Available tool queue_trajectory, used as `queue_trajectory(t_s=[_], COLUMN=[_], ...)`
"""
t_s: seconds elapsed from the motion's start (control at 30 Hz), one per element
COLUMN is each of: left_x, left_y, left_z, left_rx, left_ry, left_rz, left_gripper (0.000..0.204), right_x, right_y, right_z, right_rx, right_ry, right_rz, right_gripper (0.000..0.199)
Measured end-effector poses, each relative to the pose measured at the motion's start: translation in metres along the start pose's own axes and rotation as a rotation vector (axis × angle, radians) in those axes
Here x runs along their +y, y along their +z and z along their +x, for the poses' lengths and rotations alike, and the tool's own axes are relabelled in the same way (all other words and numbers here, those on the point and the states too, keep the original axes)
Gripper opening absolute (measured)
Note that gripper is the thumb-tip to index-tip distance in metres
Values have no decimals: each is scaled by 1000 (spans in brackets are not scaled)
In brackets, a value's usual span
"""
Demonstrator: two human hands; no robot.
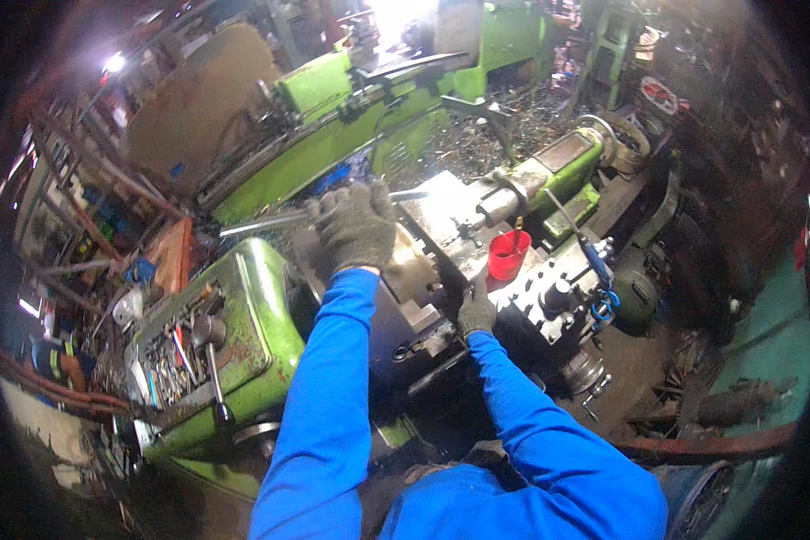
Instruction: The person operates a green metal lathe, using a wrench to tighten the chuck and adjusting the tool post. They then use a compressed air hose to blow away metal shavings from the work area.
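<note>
My left hand point(355, 227), in a grey-green work glove, is closed around a long metal bar point(265, 224) above the lathe chuck point(405, 274). The bar sticks out on both sides of the glove. Lower and to the right, my right hand point(477, 312), gloved alike, is closed beside the chuck's right face. Its fingers are partly hidden, and what they hold cannot be made out. Just beyond it, a red cup point(508, 256) with a brush handle point(517, 227) in it stands on the lathe carriage. The chuck's stepped jaws point(420, 317) show between my arms.
The green headstock point(261, 297) at left carries a tray of loose tools point(175, 364) and a lever with a black knob point(216, 382). At right are the tool post point(558, 297) and the green tailstock point(567, 162). Metal chips point(477, 139) lie behind, before another green machine point(319, 85).
</note>
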State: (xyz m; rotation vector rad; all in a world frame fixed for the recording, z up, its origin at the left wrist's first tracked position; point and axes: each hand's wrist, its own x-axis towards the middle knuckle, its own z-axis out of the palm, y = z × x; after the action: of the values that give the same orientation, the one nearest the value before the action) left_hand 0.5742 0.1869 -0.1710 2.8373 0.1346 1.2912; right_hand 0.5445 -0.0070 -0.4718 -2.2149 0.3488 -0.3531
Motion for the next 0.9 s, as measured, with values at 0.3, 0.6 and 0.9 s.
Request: queue_trajectory(t_s=[0.3, 0.6, 0.9], left_x=[-7, -9, -29], left_y=[-4, 0, 26], left_z=[5, 11, 3], left_rx=[-281, -327, -251], left_ry=[-46, -107, -84], left_rz=[105, 17, 13], left_gripper=[52, 61, 54], right_x=[-14, 154, 459], right_y=[-152, -312, -340], right_z=[-133, -137, -73], right_rx=[-161, 257, 166], right_ry=[-165, 44, 421], right_rz=[159, -330, -149], right_gripper=[32, 34, 41])
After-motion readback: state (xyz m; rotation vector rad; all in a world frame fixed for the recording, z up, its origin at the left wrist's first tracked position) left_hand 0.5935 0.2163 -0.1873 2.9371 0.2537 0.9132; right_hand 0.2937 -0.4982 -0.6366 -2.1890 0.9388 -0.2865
